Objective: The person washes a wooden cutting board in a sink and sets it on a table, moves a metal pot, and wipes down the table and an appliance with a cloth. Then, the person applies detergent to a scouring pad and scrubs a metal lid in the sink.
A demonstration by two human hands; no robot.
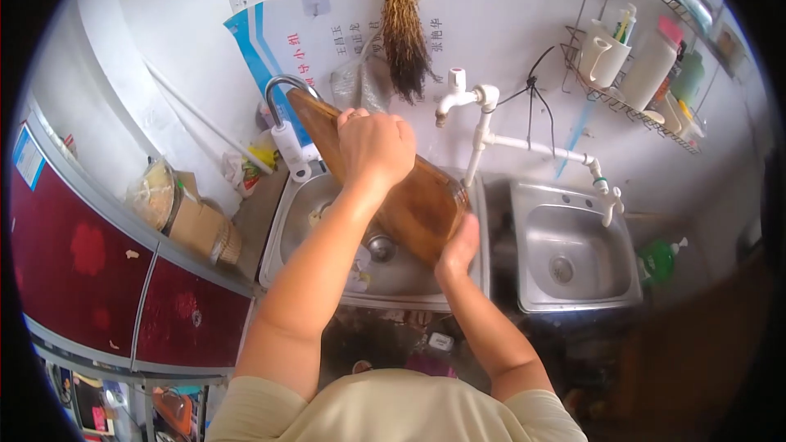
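Observation:
A brown wooden board (417, 205) is held tilted over the left steel sink (282, 258). My left hand (375, 147) is closed at the board's upper edge; whatever its curled fingers hold is hidden. At the board's lower right edge, my right hand (460, 247) grips it with the thumb side showing and the fingers hidden behind. The curved tap (277, 106) stands at the board's upper left end. A white pipe with a tap (458, 100) rises just right of the board.
To the right is a smaller steel sink (561, 237) with a green bottle (660, 260) beside it. A straw broom (403, 41) hangs on the wall. A wire rack (606, 94) with cups and bottles is at upper right. Red cabinets (82, 254) stand left, near a cardboard box (195, 221).

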